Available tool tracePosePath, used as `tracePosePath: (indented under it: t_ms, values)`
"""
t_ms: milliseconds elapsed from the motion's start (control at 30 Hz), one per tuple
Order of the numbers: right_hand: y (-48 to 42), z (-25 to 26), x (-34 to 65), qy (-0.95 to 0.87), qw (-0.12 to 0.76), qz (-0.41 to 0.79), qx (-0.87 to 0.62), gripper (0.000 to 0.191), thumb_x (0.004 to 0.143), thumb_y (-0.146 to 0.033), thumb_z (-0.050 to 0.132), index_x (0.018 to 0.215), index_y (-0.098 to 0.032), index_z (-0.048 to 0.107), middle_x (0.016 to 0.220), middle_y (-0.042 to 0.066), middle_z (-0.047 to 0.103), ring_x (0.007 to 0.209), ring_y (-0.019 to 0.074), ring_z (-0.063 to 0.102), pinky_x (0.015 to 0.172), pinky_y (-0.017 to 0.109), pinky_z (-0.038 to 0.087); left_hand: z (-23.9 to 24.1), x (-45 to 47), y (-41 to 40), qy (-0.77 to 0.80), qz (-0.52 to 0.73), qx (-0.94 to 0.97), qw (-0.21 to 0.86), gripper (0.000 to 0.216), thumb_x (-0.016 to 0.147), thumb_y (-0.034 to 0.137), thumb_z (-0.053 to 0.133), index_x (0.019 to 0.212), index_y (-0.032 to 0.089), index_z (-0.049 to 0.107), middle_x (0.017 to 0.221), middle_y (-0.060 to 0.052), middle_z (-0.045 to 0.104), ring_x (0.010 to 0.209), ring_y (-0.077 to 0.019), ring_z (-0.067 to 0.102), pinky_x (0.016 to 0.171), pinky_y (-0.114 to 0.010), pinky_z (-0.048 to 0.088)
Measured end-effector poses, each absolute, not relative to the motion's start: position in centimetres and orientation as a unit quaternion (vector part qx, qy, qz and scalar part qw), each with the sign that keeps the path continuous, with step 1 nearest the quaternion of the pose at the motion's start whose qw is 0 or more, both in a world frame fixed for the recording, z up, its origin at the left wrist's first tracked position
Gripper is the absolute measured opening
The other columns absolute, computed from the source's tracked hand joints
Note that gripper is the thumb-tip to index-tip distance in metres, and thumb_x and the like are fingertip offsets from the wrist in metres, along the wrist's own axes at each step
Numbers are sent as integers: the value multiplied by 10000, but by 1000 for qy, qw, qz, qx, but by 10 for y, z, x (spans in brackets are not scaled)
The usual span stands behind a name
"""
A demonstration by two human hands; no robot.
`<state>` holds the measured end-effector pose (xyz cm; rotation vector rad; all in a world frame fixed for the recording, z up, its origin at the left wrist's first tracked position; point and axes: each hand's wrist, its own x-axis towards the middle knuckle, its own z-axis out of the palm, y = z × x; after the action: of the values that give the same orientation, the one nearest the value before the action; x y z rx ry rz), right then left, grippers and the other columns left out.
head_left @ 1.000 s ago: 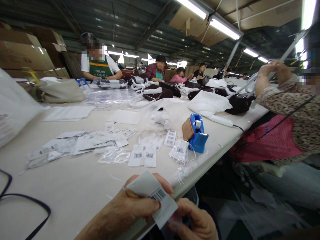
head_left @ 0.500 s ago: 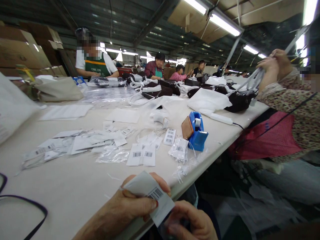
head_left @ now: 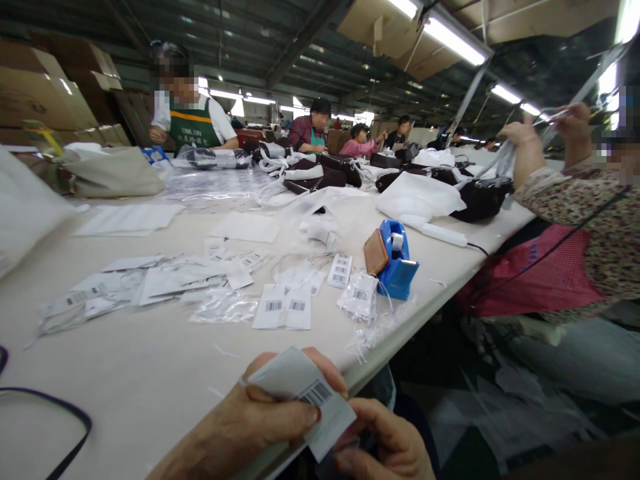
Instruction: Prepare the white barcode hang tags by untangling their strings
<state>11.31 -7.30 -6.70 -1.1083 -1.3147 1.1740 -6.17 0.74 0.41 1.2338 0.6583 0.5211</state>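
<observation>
Left hand (head_left: 260, 415) is clasped on a barcode tag (head_left: 296, 375) — thumb-pinned, presumably for steadiness — beside the right hand (head_left: 390, 437), whose grip cannot be told.

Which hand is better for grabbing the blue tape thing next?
Probably the right hand: it looks nearer the tape dispenser, while the left hand grips the tag. I can't tell if the right holds anything.

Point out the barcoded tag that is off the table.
The white tag pinched in the left hand's grip. The other barcoded tags in view lie on the table, some near the blue tape dispenser.
</observation>
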Motion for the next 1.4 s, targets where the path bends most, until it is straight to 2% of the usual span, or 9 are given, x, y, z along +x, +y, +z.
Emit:
tracePosePath:
  t_ms: [133, 333, 467, 667, 833, 1100, 1267, 1400]
  values:
    - [-73, -68, 113, -532, 506, 499, -461, 199, 668, -217, 712, 863, -228, 678, 726, -9, 687, 673, 150, 613, 656, 242, 466, 8, -59, 6, 281, 266, 601, 699, 188, 656, 132, 563, 804, 195, 660, 689, 18, 600, 583, -102, 505, 516, -182, 392]
    - [-72, -68, 110, -494, 508, 540, -454, 239, 657, -289, 721, 872, -195, 675, 701, 10, 663, 650, 155, 585, 644, 268, 449, 5, -60, 2, 261, 320, 683, 602, 172, 766, 170, 550, 884, 242, 652, 852, 1, 627, 783, -154, 579, 688, -219, 456]
    - [-71, -69, 109, -488, 516, 539, -453, 239, 650, -292, 720, 864, -194, 679, 712, 15, 659, 661, 164, 584, 653, 283, 452, 1, -55, -2, 219, 381, 723, 533, 276, 785, 105, 541, 965, 291, 636, 908, 10, 650, 861, -158, 589, 753, -218, 453]
    - [-69, -67, 109, -488, 519, 543, -446, 221, 656, -268, 712, 866, -204, 684, 721, 7, 657, 671, 161, 585, 662, 278, 463, -3, -47, -7, 217, 430, 731, 483, 359, 775, 66, 540, 992, 333, 642, 897, 13, 666, 868, -158, 606, 749, -197, 453]
    - [-69, -67, 109, -475, 521, 558, -439, 184, 660, -249, 718, 834, -203, 678, 710, -6, 654, 666, 147, 581, 659, 256, 455, -2, -48, -11, 239, 417, 737, 475, 272, 781, 114, 564, 949, 301, 669, 872, -8, 672, 812, -160, 624, 720, -193, 477]
    - [-68, -68, 106, -438, 527, 578, -443, 196, 634, -260, 749, 798, -184, 674, 675, -14, 628, 634, 126, 559, 629, 231, 441, -4, -52, -12, 252, 366, 744, 500, 245, 805, 131, 538, 939, 282, 677, 903, -39, 666, 844, -174, 623, 756, -220, 488]
    - [-68, -70, 105, -407, 530, 614, -420, 221, 634, -227, 759, 838, -193, 682, 687, -20, 643, 631, 96, 559, 628, 197, 433, -5, -52, -13, 236, 411, 734, 487, 197, 808, 201, 554, 948, 280, 668, 870, -31, 666, 804, -166, 625, 712, -204, 493]
    - [-67, -72, 104, -379, 539, 637, -401, 224, 619, -221, 775, 826, -189, 694, 681, -19, 649, 615, 81, 557, 614, 180, 433, -7, -55, -10, 212, 403, 747, 485, 287, 797, 100, 542, 988, 296, 632, 879, 9, 655, 828, -132, 615, 729, -172, 477]
